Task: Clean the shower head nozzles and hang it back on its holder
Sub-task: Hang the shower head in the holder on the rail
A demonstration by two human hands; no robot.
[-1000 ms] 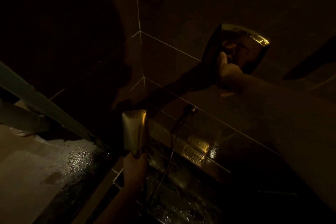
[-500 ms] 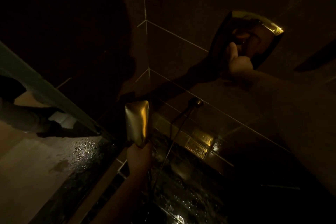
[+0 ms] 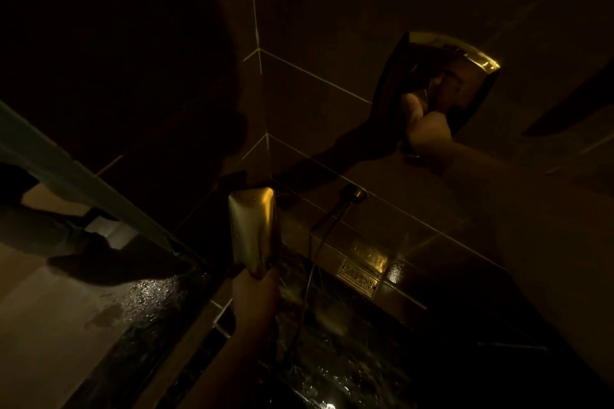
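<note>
While the left hand holds the shower head low by its handle, hose trailing, right hand grips the wall fitting. Nozzle cleaning unclear; rehanging not yet done.
</note>
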